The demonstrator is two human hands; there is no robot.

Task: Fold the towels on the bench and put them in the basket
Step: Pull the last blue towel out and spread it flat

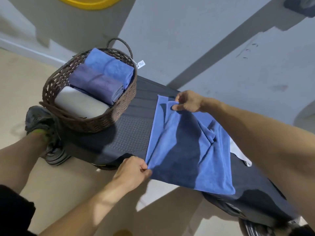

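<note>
Done: three folded towels [95, 86] in basket [51, 86] | Now: blue towel [184, 147] spread on surface [129, 133], left hand [131, 171] grip pinching near corner, right hand [189, 101] pinching far edge | Left: folding it, plus white towel [238, 152] (mostly hidden).

1. There is one view only, from a wide-angle camera worn on the person's head.
2. It looks forward and steeply down onto the bench [133, 133], which runs from 11 o'clock to 5 o'clock across the frame.
3. It sits close: both forearms enter from the lower edge, at 7 and 4 o'clock.
4. Straight edges bow toward the frame's borders.
</note>
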